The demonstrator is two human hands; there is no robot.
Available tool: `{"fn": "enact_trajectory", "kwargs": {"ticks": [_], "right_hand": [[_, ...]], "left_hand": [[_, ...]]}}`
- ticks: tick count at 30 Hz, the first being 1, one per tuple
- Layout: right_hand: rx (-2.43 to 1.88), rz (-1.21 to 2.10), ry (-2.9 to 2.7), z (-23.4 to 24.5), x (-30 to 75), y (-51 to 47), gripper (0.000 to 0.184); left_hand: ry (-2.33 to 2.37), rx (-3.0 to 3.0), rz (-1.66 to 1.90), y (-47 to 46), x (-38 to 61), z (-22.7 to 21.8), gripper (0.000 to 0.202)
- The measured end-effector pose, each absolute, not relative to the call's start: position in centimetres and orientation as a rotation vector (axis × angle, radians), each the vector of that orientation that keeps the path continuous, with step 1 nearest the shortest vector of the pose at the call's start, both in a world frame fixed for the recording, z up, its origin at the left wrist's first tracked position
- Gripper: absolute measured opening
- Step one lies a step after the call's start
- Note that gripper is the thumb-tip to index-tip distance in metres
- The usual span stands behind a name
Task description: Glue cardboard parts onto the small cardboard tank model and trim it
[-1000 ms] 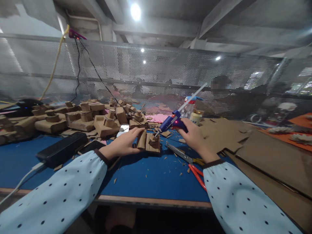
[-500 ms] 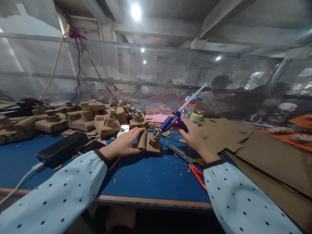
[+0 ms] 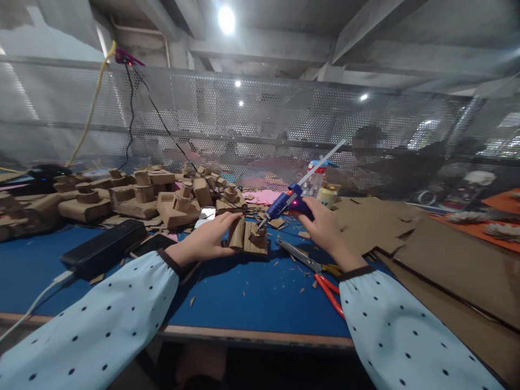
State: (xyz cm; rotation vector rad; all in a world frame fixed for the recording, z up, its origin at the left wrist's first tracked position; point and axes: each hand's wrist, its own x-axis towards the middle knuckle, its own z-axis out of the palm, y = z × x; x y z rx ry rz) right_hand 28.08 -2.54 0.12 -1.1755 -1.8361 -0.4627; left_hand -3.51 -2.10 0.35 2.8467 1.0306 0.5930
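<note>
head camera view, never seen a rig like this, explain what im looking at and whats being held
There is no machine: these are a person's two bare hands, in dotted blue sleeves. One camera on that person's head looks forward and down. The left hand holds a small cardboard piece. The right hand grips a blue glue gun, a pale glue stick poking from its back. The nozzle is at a raised bit of the piece; whether it touches is hard to tell. On the blue tabletop lie scissors, a black box with a white cable, cardboard models to the left and cardboard sheets to the right.
</note>
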Motion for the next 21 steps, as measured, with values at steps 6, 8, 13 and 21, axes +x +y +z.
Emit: {"fn": "enact_trajectory", "kwargs": {"ticks": [6, 8, 13, 21], "right_hand": [[-1.168, -0.468, -1.83, 0.09, 28.04, -2.49, 0.03], [-1.158, -0.474, -1.816, 0.06, 28.05, -2.42, 0.03], [-1.156, -0.473, -1.798, 0.02, 28.07, -2.3, 0.032], [-1.144, -0.472, -1.789, 0.04, 28.05, -2.3, 0.032]], "left_hand": [[1.018, 2.858, 0.593, -2.04, -3.47, 0.3, 0.082], [1.016, 2.869, 0.594, -2.03, -3.47, 0.28, 0.082], [1.023, 2.903, 0.607, -1.93, -3.5, 0.17, 0.083], [1.015, 2.908, 0.607, -2.02, -3.42, 0.17, 0.085]]}}
